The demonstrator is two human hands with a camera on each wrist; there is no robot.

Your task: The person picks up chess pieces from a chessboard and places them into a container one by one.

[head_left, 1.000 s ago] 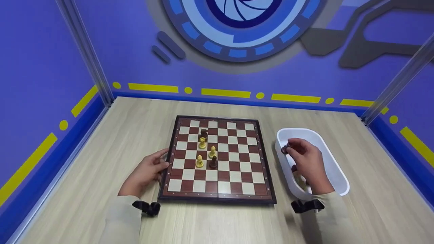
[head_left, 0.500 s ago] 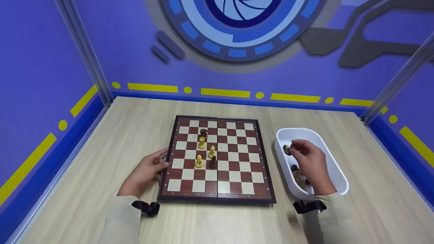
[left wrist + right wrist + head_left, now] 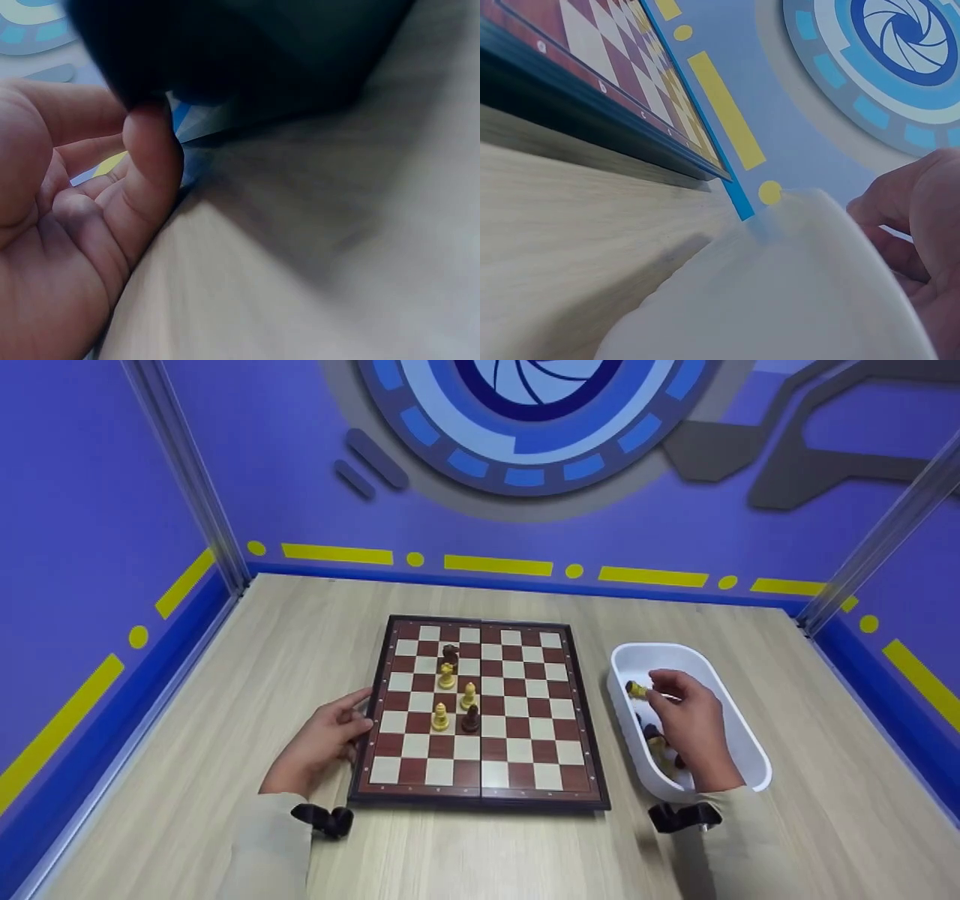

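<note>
In the head view, my left hand point(image 3: 319, 742) holds the left edge of a brown-and-cream chessboard point(image 3: 531, 727), thumb at the rim. In the left wrist view, curled fingers point(image 3: 150, 172) meet the dark board edge point(image 3: 247, 52). Over the white tray point(image 3: 739, 720), my right hand point(image 3: 690, 720) pinches a yellow chess piece point(image 3: 637, 690) with a dark end, lying sideways; its kind cannot be made out. The tray wall point(image 3: 780, 292) hides that piece in the right wrist view. Three yellow pieces, including a bishop point(image 3: 469, 696), and two dark ones stand on the board's left half.
More yellow and dark chess pieces point(image 3: 658, 750) lie in the tray, partly hidden by my right hand. The tray stands just right of the board on a pale wooden table point(image 3: 480, 855). Blue-purple panels point(image 3: 480, 532) enclose the back and both sides.
At my right fingertips, a dark part showed a second ago; now a yellow body with a dark end shows. That hand has shifted slightly right. My left hand stays at the board's edge.
</note>
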